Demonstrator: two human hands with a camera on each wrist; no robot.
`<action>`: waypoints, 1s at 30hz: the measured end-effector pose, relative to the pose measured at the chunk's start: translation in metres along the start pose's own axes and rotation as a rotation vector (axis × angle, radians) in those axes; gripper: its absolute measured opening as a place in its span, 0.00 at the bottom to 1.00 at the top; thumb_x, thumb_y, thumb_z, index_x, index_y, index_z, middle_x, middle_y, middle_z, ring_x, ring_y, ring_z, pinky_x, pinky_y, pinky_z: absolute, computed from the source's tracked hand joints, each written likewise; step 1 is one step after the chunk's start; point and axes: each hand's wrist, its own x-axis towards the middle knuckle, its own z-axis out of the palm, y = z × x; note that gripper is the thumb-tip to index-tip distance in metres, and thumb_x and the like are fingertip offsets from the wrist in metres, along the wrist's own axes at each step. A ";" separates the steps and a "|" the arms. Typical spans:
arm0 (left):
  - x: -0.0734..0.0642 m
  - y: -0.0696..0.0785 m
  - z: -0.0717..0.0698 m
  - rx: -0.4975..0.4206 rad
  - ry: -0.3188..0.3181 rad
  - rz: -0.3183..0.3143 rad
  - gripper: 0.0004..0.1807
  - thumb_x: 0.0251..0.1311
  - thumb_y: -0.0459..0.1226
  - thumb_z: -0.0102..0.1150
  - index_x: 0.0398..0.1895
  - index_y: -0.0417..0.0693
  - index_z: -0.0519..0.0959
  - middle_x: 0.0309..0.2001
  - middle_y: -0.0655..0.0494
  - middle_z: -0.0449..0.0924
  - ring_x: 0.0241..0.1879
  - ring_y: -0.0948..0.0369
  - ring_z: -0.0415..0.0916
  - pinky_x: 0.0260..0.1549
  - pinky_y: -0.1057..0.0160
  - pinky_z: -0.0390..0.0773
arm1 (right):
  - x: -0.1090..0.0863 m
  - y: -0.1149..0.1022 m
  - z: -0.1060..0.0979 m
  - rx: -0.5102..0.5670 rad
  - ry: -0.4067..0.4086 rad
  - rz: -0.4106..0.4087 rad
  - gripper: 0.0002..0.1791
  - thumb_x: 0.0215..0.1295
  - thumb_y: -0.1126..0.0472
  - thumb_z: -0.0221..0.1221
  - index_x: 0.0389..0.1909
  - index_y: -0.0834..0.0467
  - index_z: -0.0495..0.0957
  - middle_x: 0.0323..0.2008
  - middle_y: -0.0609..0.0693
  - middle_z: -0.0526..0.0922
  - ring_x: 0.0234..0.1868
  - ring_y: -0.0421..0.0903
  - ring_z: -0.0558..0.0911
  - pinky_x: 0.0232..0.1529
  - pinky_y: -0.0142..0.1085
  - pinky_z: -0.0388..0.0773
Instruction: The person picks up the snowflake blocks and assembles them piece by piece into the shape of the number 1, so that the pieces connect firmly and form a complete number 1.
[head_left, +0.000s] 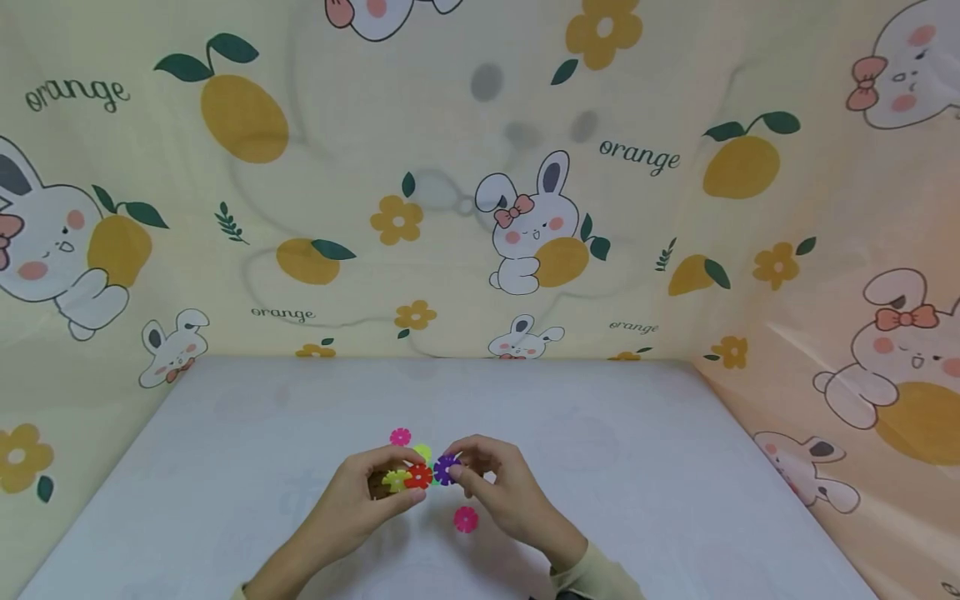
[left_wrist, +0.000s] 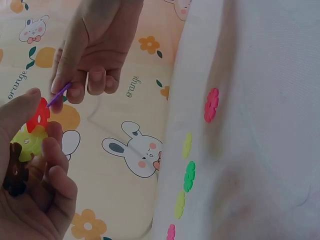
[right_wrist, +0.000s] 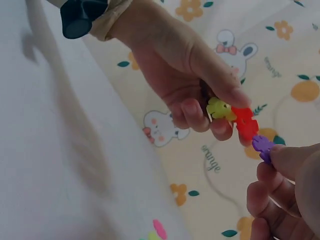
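Observation:
My left hand (head_left: 401,486) pinches a short chain of snowflake discs: a red disc (head_left: 418,476) at the tip, a yellow-green disc (head_left: 394,480) behind it, and a brown disc (left_wrist: 15,172) deeper in the palm. The right hand (head_left: 459,472) pinches a purple disc (head_left: 446,469) by its edge, and this disc meets the edge of the red one. In the right wrist view the purple disc (right_wrist: 262,146) sits right at the red disc (right_wrist: 246,123). Both hands hover just above the white table (head_left: 225,467).
Loose discs lie on the table: a pink disc (head_left: 401,436), a yellow-green one (head_left: 423,451) behind the hands, another pink disc (head_left: 466,519) in front, and a green disc (left_wrist: 189,176). A cartoon rabbit-and-orange cloth (head_left: 525,217) walls in the back and both sides.

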 end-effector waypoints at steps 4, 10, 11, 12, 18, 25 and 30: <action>0.000 0.000 -0.001 -0.002 -0.001 0.005 0.19 0.59 0.42 0.72 0.51 0.45 0.82 0.41 0.51 0.85 0.30 0.64 0.75 0.30 0.69 0.80 | -0.002 -0.001 0.003 -0.054 0.027 -0.041 0.09 0.71 0.57 0.62 0.48 0.54 0.82 0.35 0.53 0.86 0.28 0.36 0.78 0.34 0.30 0.81; 0.000 0.002 -0.001 -0.017 -0.012 0.000 0.18 0.60 0.42 0.71 0.51 0.45 0.83 0.45 0.50 0.86 0.34 0.62 0.77 0.33 0.69 0.81 | -0.004 -0.005 0.007 -0.127 0.056 -0.122 0.10 0.70 0.56 0.63 0.49 0.54 0.82 0.32 0.49 0.85 0.29 0.35 0.77 0.35 0.29 0.80; 0.000 0.002 -0.001 -0.018 -0.014 -0.001 0.17 0.61 0.42 0.71 0.51 0.45 0.83 0.46 0.50 0.86 0.35 0.62 0.77 0.34 0.69 0.82 | -0.004 -0.005 0.007 -0.133 0.059 -0.134 0.10 0.70 0.56 0.63 0.49 0.53 0.82 0.30 0.49 0.84 0.29 0.34 0.76 0.34 0.29 0.80; 0.000 0.002 -0.001 -0.019 -0.016 0.000 0.17 0.61 0.43 0.71 0.50 0.46 0.83 0.46 0.50 0.86 0.35 0.62 0.78 0.34 0.69 0.82 | -0.005 -0.006 0.007 -0.137 0.062 -0.145 0.10 0.70 0.57 0.63 0.49 0.53 0.82 0.29 0.49 0.84 0.28 0.34 0.76 0.33 0.28 0.79; 0.000 0.004 -0.002 -0.025 -0.026 -0.002 0.17 0.61 0.43 0.70 0.50 0.46 0.84 0.48 0.49 0.86 0.37 0.60 0.78 0.35 0.69 0.83 | -0.005 -0.007 0.008 -0.137 0.065 -0.198 0.09 0.71 0.57 0.62 0.49 0.53 0.82 0.25 0.51 0.82 0.23 0.32 0.73 0.27 0.29 0.79; 0.000 0.001 -0.003 -0.035 -0.022 0.018 0.17 0.61 0.42 0.70 0.51 0.44 0.84 0.47 0.48 0.87 0.36 0.63 0.78 0.33 0.70 0.81 | -0.007 -0.005 0.007 -0.163 0.058 -0.199 0.13 0.72 0.59 0.60 0.53 0.54 0.84 0.29 0.50 0.87 0.25 0.33 0.77 0.33 0.29 0.81; 0.001 0.000 -0.002 -0.037 -0.023 0.007 0.18 0.61 0.43 0.71 0.50 0.45 0.84 0.48 0.48 0.87 0.37 0.62 0.78 0.34 0.70 0.81 | -0.007 -0.003 0.008 -0.153 0.065 -0.222 0.13 0.72 0.61 0.60 0.54 0.55 0.84 0.29 0.51 0.86 0.25 0.34 0.79 0.35 0.30 0.82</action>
